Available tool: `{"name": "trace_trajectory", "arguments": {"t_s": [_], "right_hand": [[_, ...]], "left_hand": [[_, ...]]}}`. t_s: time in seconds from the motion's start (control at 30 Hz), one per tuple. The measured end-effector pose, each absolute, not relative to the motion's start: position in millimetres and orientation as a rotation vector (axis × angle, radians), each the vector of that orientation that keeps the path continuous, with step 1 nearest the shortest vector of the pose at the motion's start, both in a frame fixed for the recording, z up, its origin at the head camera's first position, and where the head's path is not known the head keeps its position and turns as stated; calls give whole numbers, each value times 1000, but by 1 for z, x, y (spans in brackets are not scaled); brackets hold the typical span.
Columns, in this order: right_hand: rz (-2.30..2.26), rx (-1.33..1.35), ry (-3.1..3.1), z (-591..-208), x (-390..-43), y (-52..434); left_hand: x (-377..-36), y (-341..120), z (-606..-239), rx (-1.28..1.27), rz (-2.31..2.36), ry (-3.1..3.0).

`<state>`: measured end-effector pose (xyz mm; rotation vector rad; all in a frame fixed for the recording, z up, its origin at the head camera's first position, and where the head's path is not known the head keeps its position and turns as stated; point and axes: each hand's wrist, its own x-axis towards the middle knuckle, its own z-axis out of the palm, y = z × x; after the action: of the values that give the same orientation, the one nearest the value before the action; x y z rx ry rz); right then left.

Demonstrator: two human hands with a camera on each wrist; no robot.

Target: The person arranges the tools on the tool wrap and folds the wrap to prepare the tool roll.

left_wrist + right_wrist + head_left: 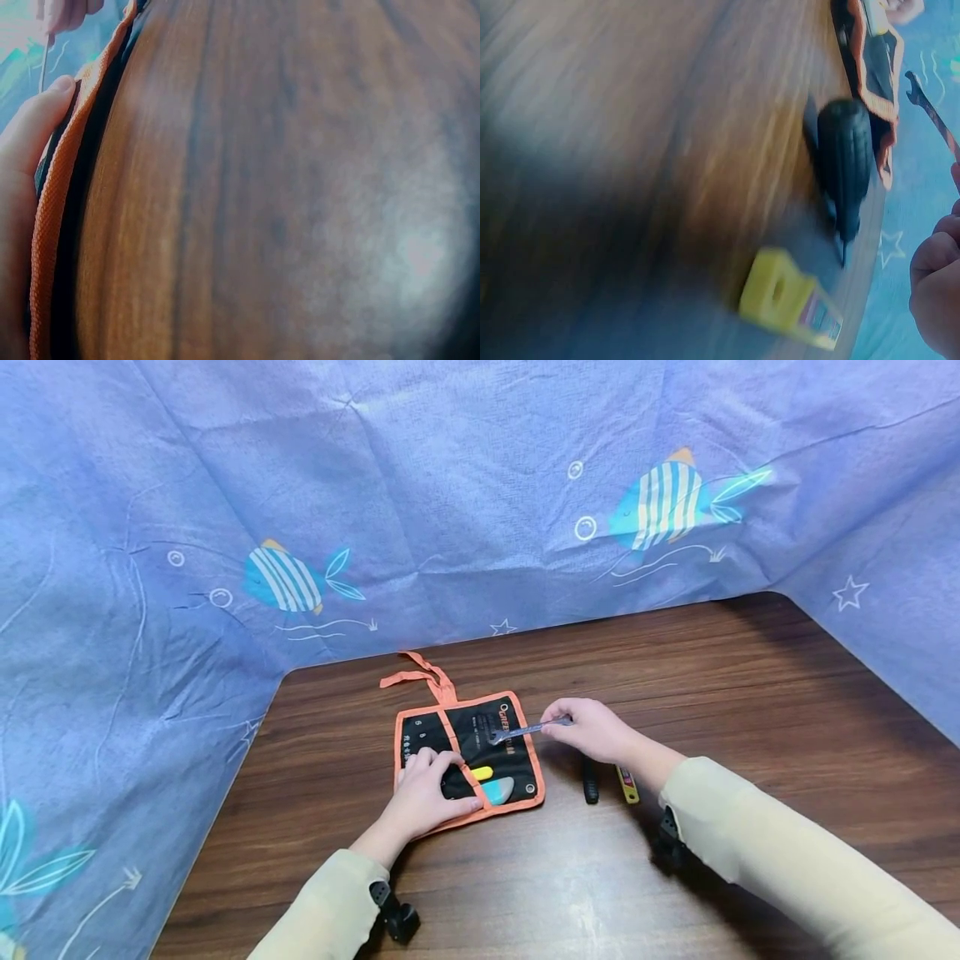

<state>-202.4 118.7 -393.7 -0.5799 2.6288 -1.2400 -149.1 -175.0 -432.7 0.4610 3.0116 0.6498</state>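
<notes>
a dark wooden table [675, 693] stands walled by blue fish-print cloth [450, 485]. near its back left corner lies a black orange-trimmed tool roll [480, 735], its white lettering unreadable. the left hand [427, 793] presses it flat-fingered; the right hand [596, 731] pinches a slim steel wrench [525, 729] over it. only the right wrist view shows the yellow tool [791, 304] and black handle [846, 157] plainly.

Head view bright, evenly lit, sharp; soft glare patch on table [592, 902] near bottom edge, faint shadows under sleeves. Wide-lens bending at edges of blue cloth [150, 485]. Left wrist view very close, wood grain blurred, pale glare spot lower right, dark corner. Right wrist view smeared, out of focus, dim shadow lower left.
</notes>
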Motion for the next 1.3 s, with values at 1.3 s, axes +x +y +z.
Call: {"name": "trace_trajectory", "arguments": {"t_s": [1.3], "right_hand": [[-1059, -810, 2358, -397, -226, 77]], "left_hand": [[-150, -176, -433, 481, 641, 2984]]}}
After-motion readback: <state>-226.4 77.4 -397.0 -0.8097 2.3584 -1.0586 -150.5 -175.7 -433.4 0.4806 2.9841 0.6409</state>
